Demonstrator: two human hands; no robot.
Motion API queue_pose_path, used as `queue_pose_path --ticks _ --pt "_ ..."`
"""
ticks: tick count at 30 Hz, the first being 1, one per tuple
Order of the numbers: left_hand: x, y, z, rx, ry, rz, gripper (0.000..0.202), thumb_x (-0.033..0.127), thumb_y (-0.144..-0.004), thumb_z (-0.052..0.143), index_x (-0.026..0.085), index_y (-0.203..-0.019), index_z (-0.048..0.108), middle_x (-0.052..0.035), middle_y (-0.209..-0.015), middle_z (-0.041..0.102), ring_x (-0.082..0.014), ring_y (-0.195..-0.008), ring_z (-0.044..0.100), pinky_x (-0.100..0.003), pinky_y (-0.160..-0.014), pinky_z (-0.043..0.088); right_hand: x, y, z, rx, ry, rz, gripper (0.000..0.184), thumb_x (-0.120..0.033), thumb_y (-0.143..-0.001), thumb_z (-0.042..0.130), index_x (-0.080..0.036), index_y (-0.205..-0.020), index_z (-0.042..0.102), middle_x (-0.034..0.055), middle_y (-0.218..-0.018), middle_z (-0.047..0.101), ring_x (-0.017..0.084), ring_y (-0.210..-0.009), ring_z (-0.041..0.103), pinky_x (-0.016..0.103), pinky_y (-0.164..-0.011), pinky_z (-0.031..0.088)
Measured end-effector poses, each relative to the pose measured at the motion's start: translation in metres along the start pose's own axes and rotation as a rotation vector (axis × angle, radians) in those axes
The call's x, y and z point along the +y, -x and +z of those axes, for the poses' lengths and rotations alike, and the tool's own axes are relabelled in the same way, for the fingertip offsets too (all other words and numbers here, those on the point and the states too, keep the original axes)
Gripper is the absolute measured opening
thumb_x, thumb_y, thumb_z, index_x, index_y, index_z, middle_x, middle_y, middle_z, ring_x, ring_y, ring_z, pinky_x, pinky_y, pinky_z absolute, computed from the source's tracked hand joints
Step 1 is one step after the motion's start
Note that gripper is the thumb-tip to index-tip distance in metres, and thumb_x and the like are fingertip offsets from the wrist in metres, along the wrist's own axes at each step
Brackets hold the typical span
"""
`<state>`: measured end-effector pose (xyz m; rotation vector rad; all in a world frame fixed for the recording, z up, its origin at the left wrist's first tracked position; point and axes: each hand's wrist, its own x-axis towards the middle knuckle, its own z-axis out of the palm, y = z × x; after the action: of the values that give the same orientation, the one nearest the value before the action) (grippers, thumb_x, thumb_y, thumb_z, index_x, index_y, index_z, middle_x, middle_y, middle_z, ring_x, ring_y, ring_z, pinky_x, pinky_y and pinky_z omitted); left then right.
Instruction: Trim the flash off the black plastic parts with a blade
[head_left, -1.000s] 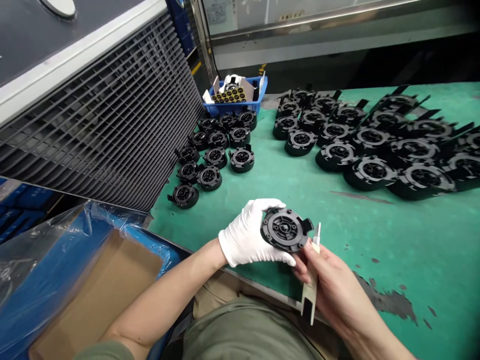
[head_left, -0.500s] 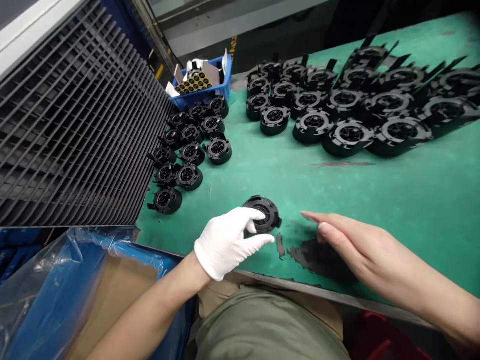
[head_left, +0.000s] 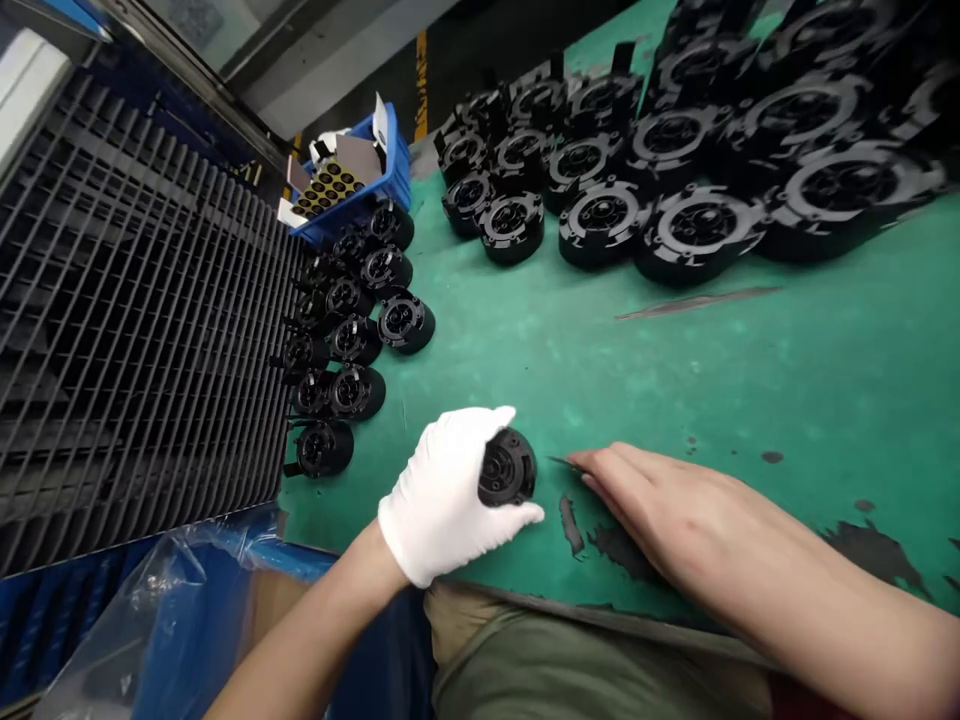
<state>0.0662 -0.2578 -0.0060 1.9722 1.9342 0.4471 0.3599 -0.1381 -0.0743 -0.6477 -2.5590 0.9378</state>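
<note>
In a white glove, my left hand [head_left: 450, 500] is wrapped round the side of a black round plastic part [head_left: 510, 468] near the front of the green bench. The part's ribbed round face points up, and its left side is hidden by the glove. To the right, my bare right hand [head_left: 637, 500] has its fingers pressed together round a thin dark pointed tool [head_left: 561, 461]. Only the tool's tip shows, aimed at the part and a short way apart from it.
Several similar black parts [head_left: 356, 390] stand in rows at the left, beside a grey slatted rack [head_left: 150, 300]. More parts [head_left: 600, 215] fill the back right. A blue bin [head_left: 397, 170] holds a sheet of round stickers. Worn dark patches mark the green bench top [head_left: 525, 340].
My right hand has moved left and turned palm down, with the thin tool's tip now showing. The left hand has closed further round the part. The whole view has swung slightly.
</note>
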Motion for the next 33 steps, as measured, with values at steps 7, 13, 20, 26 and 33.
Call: queue_pose_path --ticks 7,13,20,26,33 --pt "0.003 0.007 -0.009 0.008 -0.055 0.1 0.1 0.043 -0.098 0.103 0.019 -0.183 0.056 -0.0246 -0.156 0.088 -0.0486 -0.146 0.09 -0.066 -0.121 0.079 -0.021 -0.006 0.004 -0.025 0.0 -0.101 0.046 0.001 -0.102 0.057 -0.028 -0.131 0.079 -0.0001 -0.102 0.089 0.022 -0.076 0.078 0.035 -0.071 0.058" --pt "0.013 -0.007 -0.011 -0.023 0.0 0.066 0.064 0.039 -0.094 0.097 0.025 -0.154 0.077 -0.0133 -0.129 0.091 -0.0409 -0.124 0.094 -0.058 -0.113 0.08 -0.024 -0.022 -0.02 -0.05 0.069 -0.258 0.053 0.011 -0.099 0.051 -0.023 -0.13 0.077 -0.0016 -0.102 0.089 0.017 -0.079 0.081 0.031 -0.071 0.06" --pt "0.015 -0.016 -0.014 -0.035 0.02 0.06 0.027 0.039 -0.094 0.092 0.027 -0.114 0.077 -0.0075 -0.106 0.085 -0.0343 -0.101 0.09 -0.051 -0.096 0.078 -0.03 -0.008 -0.006 0.009 0.271 -0.295 0.036 -0.007 -0.101 0.067 -0.023 -0.132 0.078 0.0098 -0.114 0.091 0.028 -0.088 0.076 0.044 -0.073 0.057" --pt "0.014 -0.014 -0.009 0.063 0.015 0.13 0.043 0.034 -0.097 0.088 0.023 -0.137 0.077 -0.0097 -0.115 0.089 -0.0359 -0.11 0.093 -0.054 -0.105 0.079 -0.03 -0.033 -0.025 -0.082 0.287 -0.331 0.03 -0.002 -0.091 0.069 -0.028 -0.105 0.072 0.0055 -0.094 0.083 0.025 -0.072 0.069 0.043 -0.064 0.05" --pt "0.013 -0.012 -0.009 0.021 0.012 0.111 0.037 0.033 -0.093 0.093 0.025 -0.125 0.077 -0.0094 -0.114 0.087 -0.0355 -0.109 0.092 -0.053 -0.105 0.08 -0.017 -0.049 -0.035 -0.243 -0.095 -0.084 0.028 -0.012 -0.116 0.059 -0.031 -0.095 0.057 -0.0047 -0.077 0.07 0.017 -0.058 0.066 0.036 -0.056 0.036"
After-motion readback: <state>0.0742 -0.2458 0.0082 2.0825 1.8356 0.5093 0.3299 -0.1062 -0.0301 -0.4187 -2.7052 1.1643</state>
